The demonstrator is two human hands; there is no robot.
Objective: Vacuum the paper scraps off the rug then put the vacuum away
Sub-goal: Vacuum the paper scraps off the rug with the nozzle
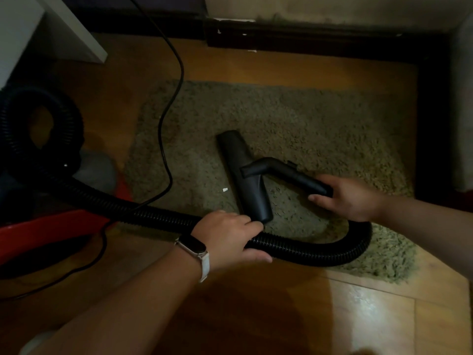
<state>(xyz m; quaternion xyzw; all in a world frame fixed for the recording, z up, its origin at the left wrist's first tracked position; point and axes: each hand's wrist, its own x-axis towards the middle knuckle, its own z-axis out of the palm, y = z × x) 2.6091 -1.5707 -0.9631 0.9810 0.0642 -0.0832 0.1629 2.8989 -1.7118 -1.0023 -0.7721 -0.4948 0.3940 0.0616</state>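
The left hand grips the black ribbed hose with fingers over the top and thumb under it. The right hand is closed around the rear end of the bent handle tube. This tube joins the floor nozzle, which lies flat on the shaggy green-brown rug, near the rug's front-left part. One white paper scrap lies on the rug just beside the nozzle, on its left, not touching it.

The hose makes a loop over the near right corner of the rug and then runs left to the red vacuum body, which stands on the wooden floor – well apart from the nozzle. The power cord crosses the left edge of the rug. Behind and to the right of the nozzle the rug is open up to its far edge; after it there is a strip of bare floor, then the dark baseboard. A white furniture panel stands at the far left. A smartwatch is on the left wrist – its screen is dark. The vacuum body is too dim for reading any writing.
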